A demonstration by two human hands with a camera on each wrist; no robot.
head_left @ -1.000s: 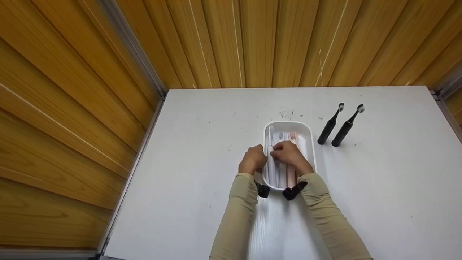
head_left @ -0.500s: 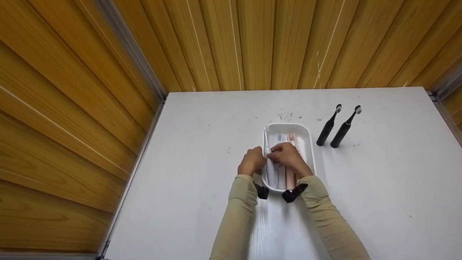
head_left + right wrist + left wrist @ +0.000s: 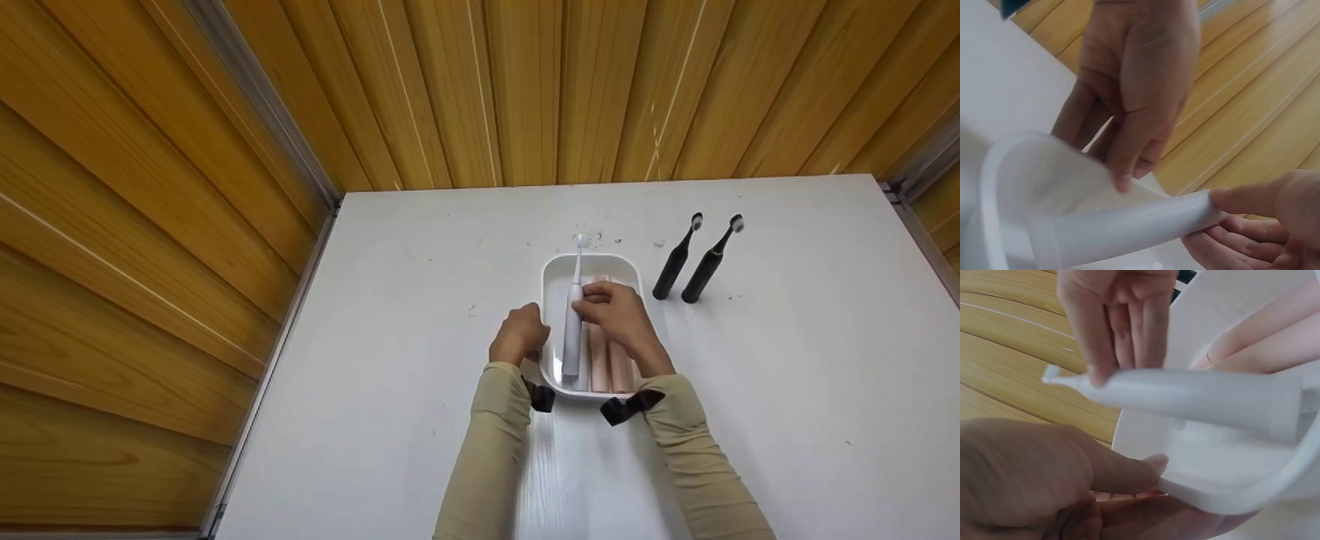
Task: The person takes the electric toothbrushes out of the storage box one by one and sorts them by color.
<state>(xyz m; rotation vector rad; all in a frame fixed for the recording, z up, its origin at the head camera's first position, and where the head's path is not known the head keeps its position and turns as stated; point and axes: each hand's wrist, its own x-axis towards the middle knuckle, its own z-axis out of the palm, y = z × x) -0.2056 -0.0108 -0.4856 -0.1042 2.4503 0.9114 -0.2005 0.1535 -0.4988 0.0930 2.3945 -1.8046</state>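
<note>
- White toothbrush (image 3: pixel 573 330) looks exposed; what's the risk?
- Held near the neck end, long handle unsupported; could pivot or roll in the pinch; butt end would then probably knock the tray (image 3: pixel 556 300) or the pink handles (image 3: pixel 600 367) inside it; smooth shell won't help.
- Where is it exactly?
- Over the tray, left of the pink handles, brush head past the far rim in the head view; can't tell whether the butt touches anything.
- Fingers?
- Right hand (image 3: pixel 619 311): narrow pinch on the toothbrush; left hand (image 3: pixel 520 334): gripping the tray's left wall, thumb inside, fingers outside; if that slackens, a bump could skid the tray across the worktop (image 3: pixel 390 337), maybe into the black toothbrushes (image 3: pixel 702 276) near its right side.
- Looks?
- Plain white, round handle; band near the butt; tapers to a thin neck, small pale head; bristle detail too blurred to call.
</note>
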